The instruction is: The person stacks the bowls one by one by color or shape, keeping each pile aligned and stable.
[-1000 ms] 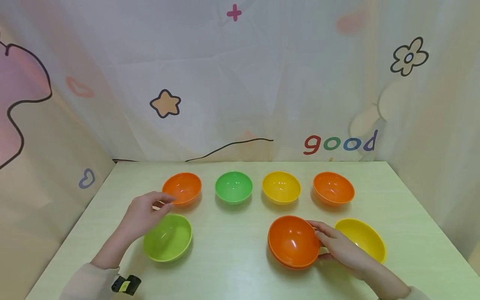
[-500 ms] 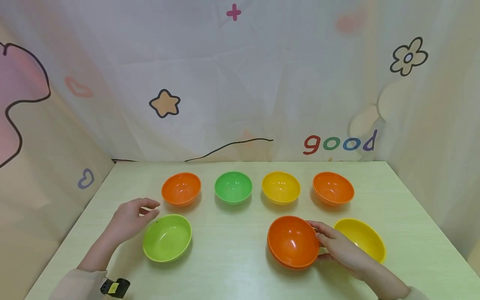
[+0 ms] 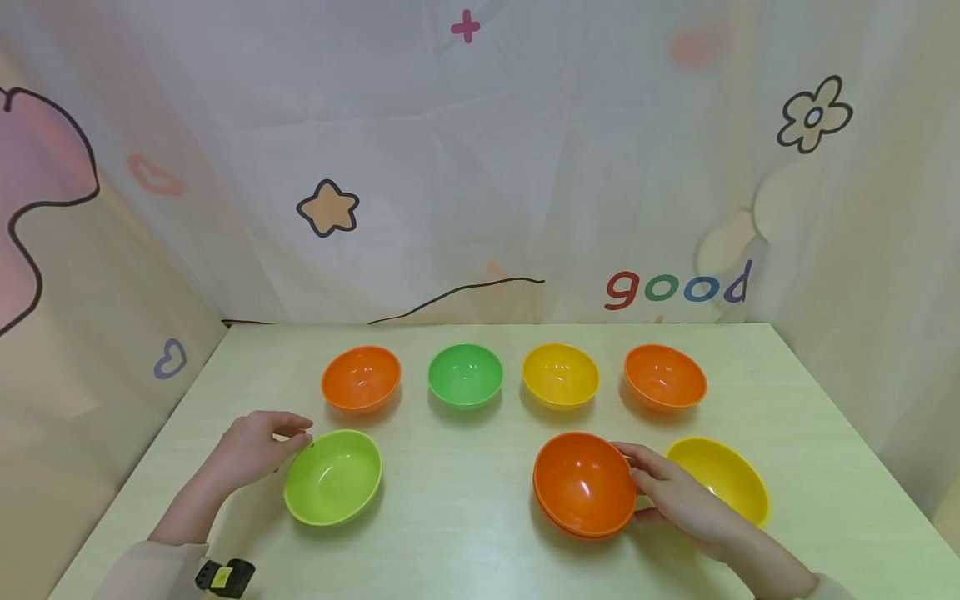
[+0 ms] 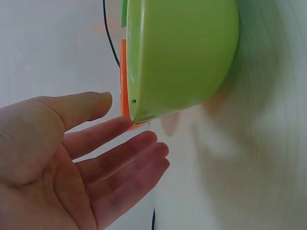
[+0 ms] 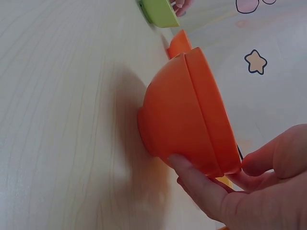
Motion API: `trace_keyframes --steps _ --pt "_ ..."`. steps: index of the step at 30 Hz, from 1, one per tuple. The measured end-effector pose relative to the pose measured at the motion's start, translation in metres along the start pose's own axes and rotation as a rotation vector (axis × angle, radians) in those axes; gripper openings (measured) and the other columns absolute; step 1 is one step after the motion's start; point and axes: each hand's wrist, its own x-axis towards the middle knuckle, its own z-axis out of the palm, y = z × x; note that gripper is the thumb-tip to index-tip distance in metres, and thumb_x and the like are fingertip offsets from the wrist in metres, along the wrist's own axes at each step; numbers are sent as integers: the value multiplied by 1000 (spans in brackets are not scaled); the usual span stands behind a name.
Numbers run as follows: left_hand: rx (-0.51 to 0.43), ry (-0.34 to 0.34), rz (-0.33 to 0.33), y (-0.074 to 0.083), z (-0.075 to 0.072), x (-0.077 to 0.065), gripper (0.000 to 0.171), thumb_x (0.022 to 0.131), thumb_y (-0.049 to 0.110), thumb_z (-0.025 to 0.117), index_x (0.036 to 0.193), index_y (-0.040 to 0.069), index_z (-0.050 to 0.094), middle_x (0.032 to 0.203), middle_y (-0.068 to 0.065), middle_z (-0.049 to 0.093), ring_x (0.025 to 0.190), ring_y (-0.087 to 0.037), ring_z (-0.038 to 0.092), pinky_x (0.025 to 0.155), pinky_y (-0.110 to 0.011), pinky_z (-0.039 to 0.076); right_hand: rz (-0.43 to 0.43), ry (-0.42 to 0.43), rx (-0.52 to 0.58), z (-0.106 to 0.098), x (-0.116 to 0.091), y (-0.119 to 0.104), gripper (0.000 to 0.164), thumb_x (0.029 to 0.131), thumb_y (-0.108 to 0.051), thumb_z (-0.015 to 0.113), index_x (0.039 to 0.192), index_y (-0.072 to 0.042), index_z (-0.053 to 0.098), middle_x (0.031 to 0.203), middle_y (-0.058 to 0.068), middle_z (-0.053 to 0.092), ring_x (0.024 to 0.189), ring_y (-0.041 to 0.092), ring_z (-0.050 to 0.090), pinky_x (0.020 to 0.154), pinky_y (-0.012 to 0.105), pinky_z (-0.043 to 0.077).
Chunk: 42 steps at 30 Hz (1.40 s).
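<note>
Two nested, glossy orange round bowls are gripped by the right hand, the lower one's inside hidden. Left of this stack, the left hand is held with relaxed fingers beside a glossy lime-green round bowl; contact cannot be told. Right of the stack, a yellow round bowl is partly covered.

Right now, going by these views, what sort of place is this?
Likely a small screened-off tabletop setup indoors: a pale table, printed cloth hung behind it and along both sides, and colored bowls spread across the top.
</note>
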Motion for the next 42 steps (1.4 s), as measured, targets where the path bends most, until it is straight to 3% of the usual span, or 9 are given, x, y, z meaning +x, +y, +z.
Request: trace_keyframes --steps 6,18,42 --pt "-66 -69 -63 1 1 0 36 87 19 61 117 -1 59 105 -21 64 75 -18 62 54 -29 55 -4 1 0 0 0 0 44 100 -15 32 142 -5 28 144 23 27 113 28 48 82 41 54" --pt "-79 -134 -116 3 3 2 38 85 13 64 119 -1 57 96 -14 65 74 -17 61 51 -29 55 3 3 -7 0 0 -2 44 100 -14 33 142 -4 28 143 24 28 111 27 50 82 40 54" --pt "-58 -119 -97 6 12 2 30 81 4 62 111 -2 62 84 -10 63 63 -16 58 47 -27 54 30 22 -9 2 0 -2 43 99 -13 32 142 -5 30 144 22 29 107 26 51 80 39 54"
